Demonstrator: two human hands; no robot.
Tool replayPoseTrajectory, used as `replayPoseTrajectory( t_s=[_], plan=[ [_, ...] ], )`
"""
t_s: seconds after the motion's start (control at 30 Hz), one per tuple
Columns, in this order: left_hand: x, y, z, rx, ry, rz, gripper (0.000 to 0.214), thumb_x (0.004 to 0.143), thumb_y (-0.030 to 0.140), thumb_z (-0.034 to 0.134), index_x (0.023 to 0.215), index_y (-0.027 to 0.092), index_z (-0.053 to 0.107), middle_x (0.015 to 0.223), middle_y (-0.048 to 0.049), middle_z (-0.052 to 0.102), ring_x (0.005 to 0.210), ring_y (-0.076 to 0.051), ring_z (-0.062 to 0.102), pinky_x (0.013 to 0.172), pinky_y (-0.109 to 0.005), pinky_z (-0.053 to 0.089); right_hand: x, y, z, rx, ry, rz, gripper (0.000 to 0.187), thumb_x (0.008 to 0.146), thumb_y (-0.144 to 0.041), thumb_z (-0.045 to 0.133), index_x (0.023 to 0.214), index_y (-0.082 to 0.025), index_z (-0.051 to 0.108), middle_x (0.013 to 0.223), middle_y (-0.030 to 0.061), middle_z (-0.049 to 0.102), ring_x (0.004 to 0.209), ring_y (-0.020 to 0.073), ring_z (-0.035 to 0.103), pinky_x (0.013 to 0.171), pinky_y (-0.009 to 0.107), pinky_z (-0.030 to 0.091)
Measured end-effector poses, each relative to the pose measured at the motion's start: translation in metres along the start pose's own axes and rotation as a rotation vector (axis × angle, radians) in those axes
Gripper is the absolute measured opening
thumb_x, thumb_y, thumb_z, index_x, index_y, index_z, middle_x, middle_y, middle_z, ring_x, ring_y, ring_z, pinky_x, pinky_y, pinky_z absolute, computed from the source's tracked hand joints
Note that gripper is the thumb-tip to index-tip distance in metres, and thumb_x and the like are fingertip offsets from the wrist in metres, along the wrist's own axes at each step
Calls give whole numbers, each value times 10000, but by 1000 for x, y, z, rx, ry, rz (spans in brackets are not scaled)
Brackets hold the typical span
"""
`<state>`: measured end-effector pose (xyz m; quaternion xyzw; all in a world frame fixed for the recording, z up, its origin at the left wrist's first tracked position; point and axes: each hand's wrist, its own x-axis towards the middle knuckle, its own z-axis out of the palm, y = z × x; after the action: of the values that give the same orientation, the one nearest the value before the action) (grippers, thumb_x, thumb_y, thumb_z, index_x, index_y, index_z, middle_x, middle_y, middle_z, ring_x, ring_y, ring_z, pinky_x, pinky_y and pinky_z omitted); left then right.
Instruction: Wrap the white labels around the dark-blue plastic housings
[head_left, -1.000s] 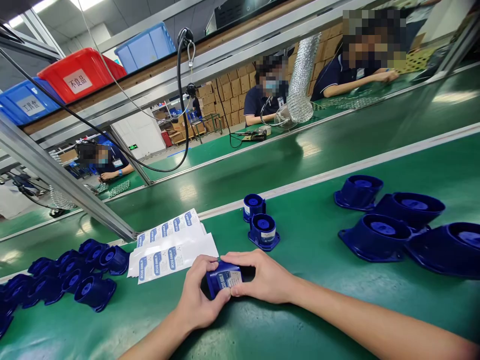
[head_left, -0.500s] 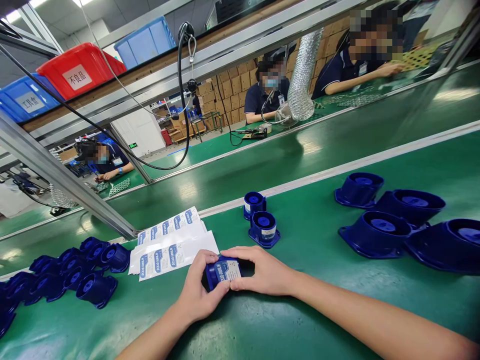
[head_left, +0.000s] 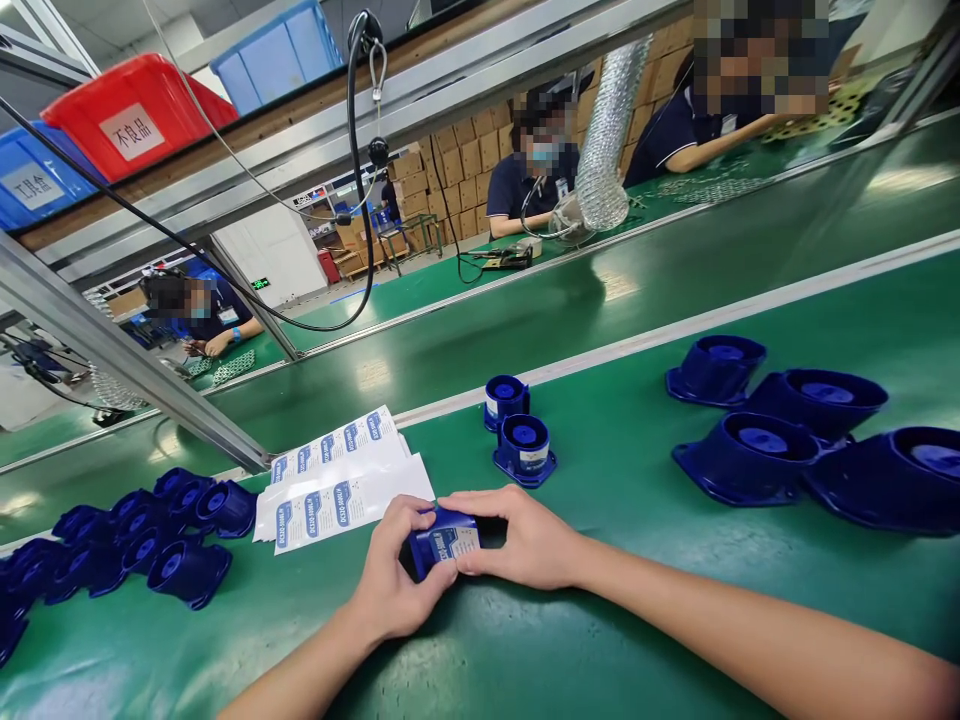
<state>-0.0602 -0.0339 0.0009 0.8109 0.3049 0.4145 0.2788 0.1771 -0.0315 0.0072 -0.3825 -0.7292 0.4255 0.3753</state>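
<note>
Both hands hold one blue plastic pump housing [head_left: 426,545] low over the green bench, its printed label [head_left: 454,541] turned up towards me. My left hand [head_left: 396,575] wraps its left side, thumb at the label's lower edge. From the right, my right hand [head_left: 525,540] grips it with thumb and fingers near the label. Just beyond stand two labelled blue housings [head_left: 524,446]. Left of my hands lie sheets of white and blue labels [head_left: 337,500], overlapping one another.
Several blue housings [head_left: 187,570] cluster at the left, and more large ones [head_left: 750,455] stand at the right. A metal post [head_left: 150,370] rises behind the label sheets. Across the belt [head_left: 465,345] sit people at work. A black cable [head_left: 352,150] hangs from the shelf.
The view has shifted slightly. My hands keep their grip on the housing, which has tilted a little. At the far right, a co-worker has raised a hand with a perforated sheet.
</note>
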Motion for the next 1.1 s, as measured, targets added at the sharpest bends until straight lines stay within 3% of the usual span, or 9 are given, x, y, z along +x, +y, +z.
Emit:
replayPoseTrajectory(
  t_s=[0.3, 0.47, 0.6, 0.77, 1.1],
  plan=[
    [0, 11, 1, 21, 26, -44, 291, 854, 284, 811, 1028, 234, 583, 1152, -114, 670, 1054, -297, 674, 885, -446, 547, -1, -10, -5, 115, -47, 12, 574, 721, -380, 921, 1268, -244, 811, 1284, 80, 801, 1215, 381, 733, 1070, 465, 587],
    [1, 15, 2, 6, 41, -74, 280, 846, 301, 829, 996, 232, 603, 1137, -114, 689, 1036, -292, 684, 879, -446, 543, -2, -10, -6, 112, -33, 72, 623, 690, -407, 937, 1272, -223, 809, 1315, 100, 786, 1272, 414, 699, 1113, 512, 558],
    [0, 18, 4, 7, 54, -97, 265, 843, 301, 838, 963, 227, 614, 1112, -109, 699, 1015, -285, 688, 860, -426, 537, -4, -8, -7, 112, -69, 32, 533, 744, -380, 910, 1251, -248, 818, 1287, 79, 800, 1255, 391, 716, 1081, 488, 590],
    [0, 23, 4, 7, 58, -160, 281, 832, 308, 851, 940, 225, 605, 1092, -92, 699, 1009, -277, 682, 869, -403, 520, -5, -6, -8, 122, -57, 60, 608, 701, -383, 941, 1275, -233, 805, 1331, 94, 775, 1324, 410, 669, 1154, 519, 537],
    [1, 25, 7, -70, 67, -255, 437, 835, 406, 839, 849, 233, 438, 1020, -68, 655, 958, -241, 629, 840, -348, 499, -3, -2, -9, 161, -48, 51, 611, 640, -424, 963, 1202, -220, 835, 1281, 96, 800, 1260, 404, 713, 1114, 502, 568]
  ],
)
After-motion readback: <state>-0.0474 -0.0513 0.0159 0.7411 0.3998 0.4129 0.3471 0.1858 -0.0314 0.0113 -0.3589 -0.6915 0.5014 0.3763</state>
